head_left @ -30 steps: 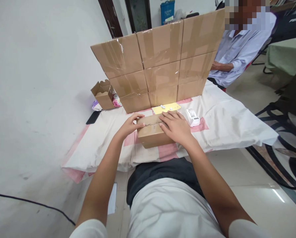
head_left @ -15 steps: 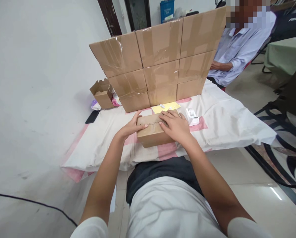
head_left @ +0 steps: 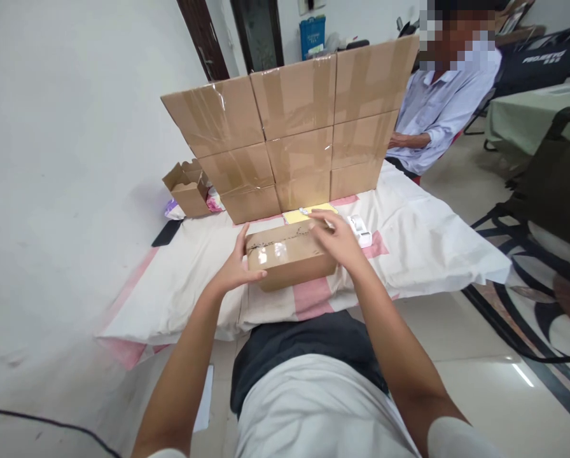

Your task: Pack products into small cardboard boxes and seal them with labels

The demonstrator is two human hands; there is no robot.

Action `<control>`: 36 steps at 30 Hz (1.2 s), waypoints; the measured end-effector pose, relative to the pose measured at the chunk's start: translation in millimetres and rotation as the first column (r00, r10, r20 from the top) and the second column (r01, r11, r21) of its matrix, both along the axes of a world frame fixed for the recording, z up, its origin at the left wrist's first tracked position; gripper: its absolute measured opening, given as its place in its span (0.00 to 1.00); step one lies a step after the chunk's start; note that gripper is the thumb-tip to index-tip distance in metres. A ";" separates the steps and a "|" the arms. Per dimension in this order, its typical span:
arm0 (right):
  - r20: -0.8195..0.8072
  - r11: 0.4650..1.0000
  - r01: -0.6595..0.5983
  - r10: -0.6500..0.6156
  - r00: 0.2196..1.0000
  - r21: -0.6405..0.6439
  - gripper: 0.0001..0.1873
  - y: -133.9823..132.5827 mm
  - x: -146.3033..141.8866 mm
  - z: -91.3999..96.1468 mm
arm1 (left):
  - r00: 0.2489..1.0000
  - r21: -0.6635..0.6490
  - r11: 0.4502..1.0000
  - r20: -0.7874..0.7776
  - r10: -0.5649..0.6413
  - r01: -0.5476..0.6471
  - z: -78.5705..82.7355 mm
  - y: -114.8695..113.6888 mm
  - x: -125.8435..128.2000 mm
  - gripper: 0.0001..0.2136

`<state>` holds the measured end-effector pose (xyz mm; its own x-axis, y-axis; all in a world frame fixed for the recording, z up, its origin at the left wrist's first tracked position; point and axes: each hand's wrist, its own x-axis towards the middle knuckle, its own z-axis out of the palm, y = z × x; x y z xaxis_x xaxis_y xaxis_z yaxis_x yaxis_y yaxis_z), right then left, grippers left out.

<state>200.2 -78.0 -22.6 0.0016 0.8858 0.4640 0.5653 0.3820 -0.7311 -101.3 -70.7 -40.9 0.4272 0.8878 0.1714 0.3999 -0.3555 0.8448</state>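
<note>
A closed cardboard box (head_left: 292,261) lies on the cloth-covered table in front of me. A dark jagged seam runs along its top, and shiny patches of clear tape catch light near its left end. My left hand (head_left: 235,270) grips that left end, thumb across the front and fingers at the side. Over the right end hovers my right hand (head_left: 335,238), slightly blurred, its fingers apart and bent with nothing visible in them. A white tape dispenser (head_left: 360,232) stands just right of that hand. Behind the box lies a yellow sheet (head_left: 294,217) with small whitish bits on it.
A tall taped cardboard screen (head_left: 299,143) stands across the table's back. To the left are an open cardboard box (head_left: 189,191) and a black phone (head_left: 167,233). Beyond the screen sits a person in a light shirt (head_left: 450,95). The white-and-pink cloth (head_left: 423,254) covers the table.
My right hand has lifted from the box top, its fingers now bent. My left thumb has slid from the top to the front, uncovering tape patches. The view has shifted slightly.
</note>
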 end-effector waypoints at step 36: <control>0.349 0.959 0.139 -0.045 0.936 -0.247 0.17 190.4 9.3 -109.2 | 0.748 -0.503 0.858 0.531 0.397 -0.098 -95.0 139.5 -30.7 0.25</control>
<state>209.5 112.4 -131.8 -0.0258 0.9793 0.2009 0.8186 0.1361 -0.5580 -132.0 68.8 -135.9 0.1200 0.9874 -0.1032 -0.2200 0.1278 0.9671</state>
